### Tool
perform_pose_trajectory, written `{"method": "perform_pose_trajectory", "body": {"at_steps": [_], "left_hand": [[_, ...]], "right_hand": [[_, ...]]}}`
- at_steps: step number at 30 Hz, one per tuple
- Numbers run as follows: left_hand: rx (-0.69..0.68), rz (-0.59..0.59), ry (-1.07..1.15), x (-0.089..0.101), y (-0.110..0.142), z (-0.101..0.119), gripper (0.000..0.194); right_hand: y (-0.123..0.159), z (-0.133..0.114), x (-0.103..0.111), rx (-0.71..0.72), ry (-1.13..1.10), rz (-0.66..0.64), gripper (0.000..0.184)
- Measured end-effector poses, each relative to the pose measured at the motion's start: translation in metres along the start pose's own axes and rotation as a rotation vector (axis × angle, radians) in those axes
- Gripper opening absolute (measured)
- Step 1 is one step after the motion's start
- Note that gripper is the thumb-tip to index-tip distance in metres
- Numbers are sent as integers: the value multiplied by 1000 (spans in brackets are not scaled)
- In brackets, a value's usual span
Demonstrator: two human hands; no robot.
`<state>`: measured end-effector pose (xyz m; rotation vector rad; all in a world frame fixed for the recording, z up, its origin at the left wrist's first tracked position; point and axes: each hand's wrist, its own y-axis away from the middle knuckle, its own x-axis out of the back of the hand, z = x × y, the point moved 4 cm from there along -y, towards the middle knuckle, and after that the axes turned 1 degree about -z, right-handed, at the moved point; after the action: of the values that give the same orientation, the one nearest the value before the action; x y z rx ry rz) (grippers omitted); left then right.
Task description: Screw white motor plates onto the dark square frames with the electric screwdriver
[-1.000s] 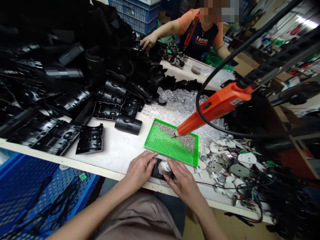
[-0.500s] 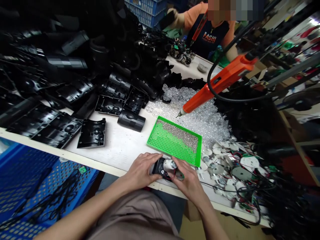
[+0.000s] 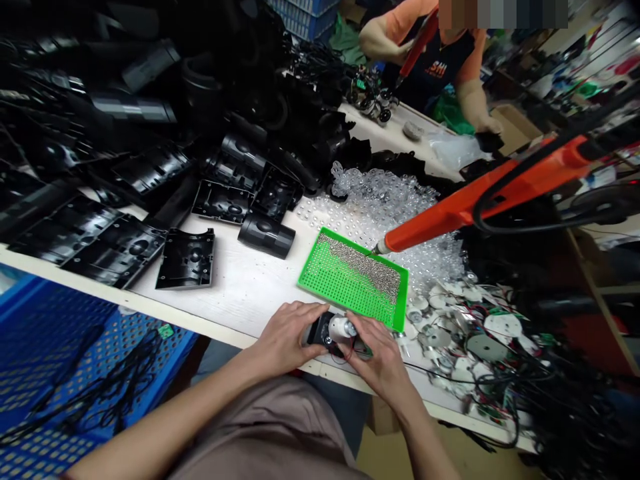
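At the table's front edge, my left hand point(image 3: 286, 339) grips the left side of a small black plastic housing point(image 3: 319, 329), thumb in front and fingers behind. My right hand point(image 3: 379, 355) closes on the other side of the same piece. A white cylindrical part with a metal end point(image 3: 340, 327) sits on the housing, and thin red wires hang beside it. Just beyond my hands lies a green perforated tray point(image 3: 320, 288) with many small screws point(image 3: 365, 264) heaped along its far side. An orange-red electric screwdriver point(image 3: 450, 210) hangs slanted, its tip over the tray's far edge.
Black half-shells point(image 3: 186, 259) and a black cylinder point(image 3: 267, 235) lie left of the tray. Clear plastic pieces point(image 3: 385, 187) are piled behind it. White discs with wires point(image 3: 493, 337) crowd the right. A blue crate point(image 3: 165, 363) stands lower left. Across the table, a co-worker point(image 3: 425, 67) holds another screwdriver.
The hanging screwdriver has swung right, its tip now over the tray's far edge. The co-worker's arms have moved. My hands keep their grip on the housing; the view has shifted slightly.
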<state>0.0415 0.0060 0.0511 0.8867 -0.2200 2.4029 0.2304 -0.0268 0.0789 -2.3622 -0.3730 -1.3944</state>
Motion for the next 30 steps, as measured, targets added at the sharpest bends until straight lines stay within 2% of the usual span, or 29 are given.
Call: {"method": "perform_pose_trajectory", "body": {"at_steps": [6,12,18,24,30], "left_hand": [[-9,5,-7,-2,1,-1,73],[-25,20,2,-2,2,0,72],[-46,34,2,-1,2,1,71],[-42,55,-10,-2,3,-1,72],[-43,65,-15,-3,3,-4,75]], "right_hand": [[-2,3,1,-94,-37,70,47],[-3,3,-2,-119,-19,14,47],[-4,-3,3,-42,23,-150,53],[-3,-17,-1,-12,238,-48,50],[-4,-23,-6,23,334,-70,43]]}}
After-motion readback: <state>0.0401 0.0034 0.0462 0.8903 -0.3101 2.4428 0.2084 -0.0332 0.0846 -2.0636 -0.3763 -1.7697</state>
